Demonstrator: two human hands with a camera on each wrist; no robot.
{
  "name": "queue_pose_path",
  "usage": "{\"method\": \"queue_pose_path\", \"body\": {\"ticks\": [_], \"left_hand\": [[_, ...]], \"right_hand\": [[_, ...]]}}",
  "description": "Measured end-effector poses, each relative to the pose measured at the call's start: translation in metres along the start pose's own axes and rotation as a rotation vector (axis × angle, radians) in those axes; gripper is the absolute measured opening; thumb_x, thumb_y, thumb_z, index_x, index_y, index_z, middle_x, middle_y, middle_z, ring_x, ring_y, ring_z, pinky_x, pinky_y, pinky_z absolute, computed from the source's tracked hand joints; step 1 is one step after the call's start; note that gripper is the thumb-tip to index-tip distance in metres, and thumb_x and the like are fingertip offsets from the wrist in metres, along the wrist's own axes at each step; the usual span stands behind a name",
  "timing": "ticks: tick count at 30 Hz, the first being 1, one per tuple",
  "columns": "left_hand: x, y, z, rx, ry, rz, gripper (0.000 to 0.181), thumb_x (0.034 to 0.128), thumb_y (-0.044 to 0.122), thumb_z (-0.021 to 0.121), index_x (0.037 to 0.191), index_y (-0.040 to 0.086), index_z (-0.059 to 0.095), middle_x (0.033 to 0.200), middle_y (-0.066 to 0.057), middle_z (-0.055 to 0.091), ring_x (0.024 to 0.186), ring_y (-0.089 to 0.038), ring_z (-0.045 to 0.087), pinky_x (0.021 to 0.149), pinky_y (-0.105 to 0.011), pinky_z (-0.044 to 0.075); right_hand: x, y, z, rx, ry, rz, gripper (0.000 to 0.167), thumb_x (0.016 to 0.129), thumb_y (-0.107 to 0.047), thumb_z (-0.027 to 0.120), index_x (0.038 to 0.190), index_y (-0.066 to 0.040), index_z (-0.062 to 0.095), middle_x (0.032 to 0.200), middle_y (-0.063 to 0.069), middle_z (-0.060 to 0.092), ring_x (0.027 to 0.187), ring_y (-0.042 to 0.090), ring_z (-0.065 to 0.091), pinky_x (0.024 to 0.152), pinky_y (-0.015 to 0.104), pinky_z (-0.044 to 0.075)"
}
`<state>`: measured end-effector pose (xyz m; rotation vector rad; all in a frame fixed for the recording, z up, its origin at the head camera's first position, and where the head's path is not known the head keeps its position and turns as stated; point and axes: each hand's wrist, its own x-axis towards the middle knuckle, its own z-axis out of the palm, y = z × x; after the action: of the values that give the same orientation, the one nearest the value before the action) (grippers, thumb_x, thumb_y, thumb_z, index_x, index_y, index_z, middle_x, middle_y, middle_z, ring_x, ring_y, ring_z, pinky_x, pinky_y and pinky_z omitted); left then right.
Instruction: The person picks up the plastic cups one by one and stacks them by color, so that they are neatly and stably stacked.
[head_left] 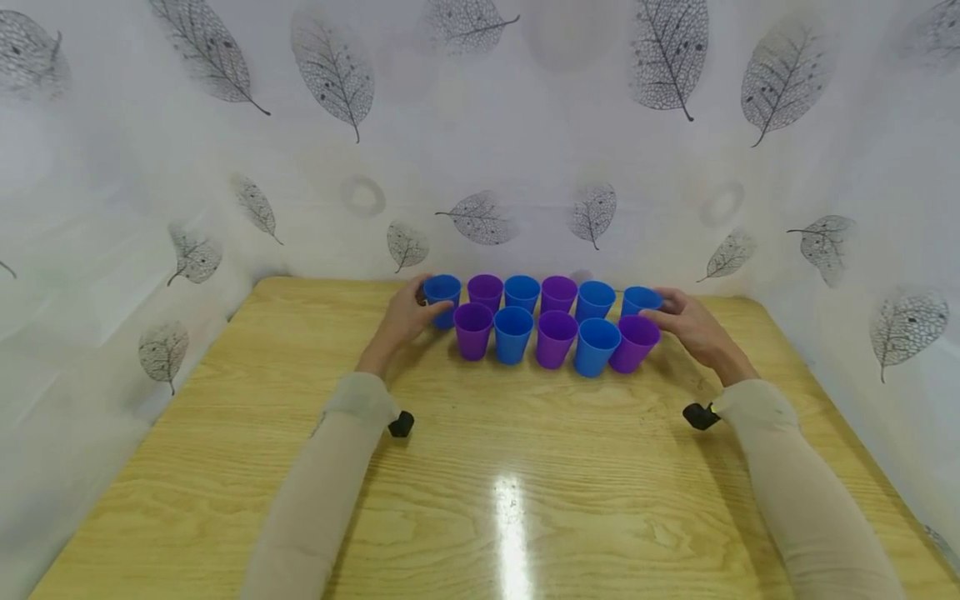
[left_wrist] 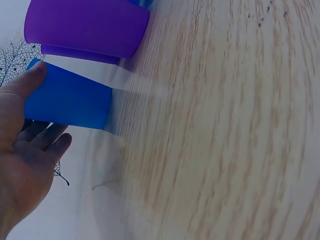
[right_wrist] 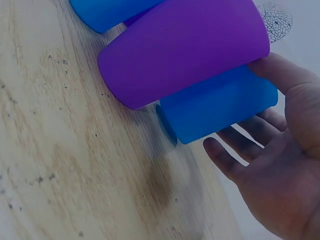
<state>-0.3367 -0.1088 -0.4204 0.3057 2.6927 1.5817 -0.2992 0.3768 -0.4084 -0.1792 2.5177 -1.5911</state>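
Blue and purple plastic cups stand mouth up in two rows toward the back of the table. My left hand [head_left: 407, 315] holds the leftmost back-row blue cup [left_wrist: 70, 97], thumb on its near side and fingers behind it. At the other end, my right hand [head_left: 693, 327] has its thumb and fingers about the rightmost back-row blue cup [right_wrist: 217, 102]. Just in front of that cup stands a purple cup [right_wrist: 185, 50], close to the right thumb. Another purple cup [head_left: 473, 332] heads the front row on the left, near the left hand.
Between the ends are more cups, among them a front blue cup [head_left: 513, 336], a middle purple cup [head_left: 557, 340] and another blue cup [head_left: 597, 347]. The wooden table [head_left: 450, 483] reaches back to a leaf-patterned cloth [head_left: 525, 167], which also hangs along both sides.
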Motion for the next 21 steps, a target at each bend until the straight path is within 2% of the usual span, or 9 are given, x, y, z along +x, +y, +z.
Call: {"method": "queue_pose_path", "body": {"ticks": [4, 6, 9, 12, 14, 18, 21], "left_hand": [[-0.002, 0.001, -0.003, -0.011, -0.016, -0.013, 0.067, 0.0971, 0.025, 0.075, 0.151, 0.0, 0.043, 0.147, -0.025, 0.053, 0.133, -0.039, 0.054, 0.112, -0.048, 0.046], [-0.003, 0.0, -0.005, -0.023, -0.03, -0.014, 0.067, 0.0969, 0.023, 0.075, 0.15, -0.001, 0.043, 0.149, -0.025, 0.05, 0.134, -0.04, 0.054, 0.112, -0.048, 0.046], [-0.006, -0.001, -0.008, -0.013, -0.05, -0.004, 0.068, 0.0966, 0.022, 0.075, 0.15, -0.003, 0.042, 0.15, -0.026, 0.049, 0.134, -0.041, 0.053, 0.113, -0.049, 0.045], [-0.011, -0.003, -0.012, 0.011, -0.064, 0.012, 0.067, 0.0958, 0.022, 0.076, 0.149, -0.002, 0.043, 0.148, -0.025, 0.052, 0.133, -0.041, 0.054, 0.111, -0.05, 0.046], [-0.015, -0.004, -0.016, 0.027, -0.073, 0.02, 0.066, 0.0953, 0.023, 0.076, 0.148, -0.002, 0.045, 0.145, -0.025, 0.054, 0.131, -0.041, 0.056, 0.11, -0.05, 0.047], [-0.024, -0.005, -0.024, 0.037, -0.105, 0.021, 0.069, 0.0947, 0.026, 0.077, 0.148, -0.002, 0.045, 0.145, -0.025, 0.054, 0.131, -0.042, 0.056, 0.109, -0.051, 0.048], [-0.029, -0.004, -0.03, 0.034, -0.141, 0.023, 0.073, 0.095, 0.026, 0.078, 0.152, -0.002, 0.041, 0.148, -0.026, 0.051, 0.133, -0.043, 0.054, 0.11, -0.052, 0.047]], "right_hand": [[-0.006, 0.001, -0.004, 0.012, 0.031, 0.003, 0.078, 0.103, -0.031, 0.066, 0.157, 0.005, 0.023, 0.155, 0.031, 0.039, 0.134, 0.032, 0.047, 0.12, 0.059, 0.028], [-0.01, 0.002, -0.007, 0.019, 0.047, 0.003, 0.079, 0.104, -0.031, 0.065, 0.158, 0.005, 0.021, 0.156, 0.032, 0.038, 0.129, 0.022, 0.051, 0.12, 0.059, 0.029], [-0.016, 0.005, -0.01, 0.022, 0.08, -0.002, 0.078, 0.105, -0.032, 0.063, 0.159, 0.004, 0.019, 0.157, 0.031, 0.037, 0.118, 0.006, 0.054, 0.119, 0.054, 0.033], [-0.022, 0.007, -0.014, 0.0, 0.111, -0.019, 0.076, 0.106, -0.033, 0.062, 0.161, 0.0, 0.021, 0.159, 0.029, 0.036, 0.116, 0.0, 0.053, 0.117, 0.045, 0.039], [-0.027, 0.008, -0.016, -0.027, 0.128, -0.029, 0.075, 0.106, -0.033, 0.061, 0.163, -0.004, 0.022, 0.159, 0.028, 0.037, 0.121, 0.003, 0.053, 0.114, 0.04, 0.041], [-0.039, 0.007, -0.022, -0.06, 0.141, -0.025, 0.075, 0.107, -0.034, 0.059, 0.166, -0.011, 0.019, 0.163, 0.025, 0.032, 0.14, 0.023, 0.046, 0.114, 0.033, 0.042], [-0.048, 0.004, -0.024, -0.067, 0.144, -0.026, 0.075, 0.107, -0.035, 0.059, 0.166, -0.012, 0.019, 0.164, 0.025, 0.03, 0.145, 0.032, 0.04, 0.111, 0.024, 0.043]]}}
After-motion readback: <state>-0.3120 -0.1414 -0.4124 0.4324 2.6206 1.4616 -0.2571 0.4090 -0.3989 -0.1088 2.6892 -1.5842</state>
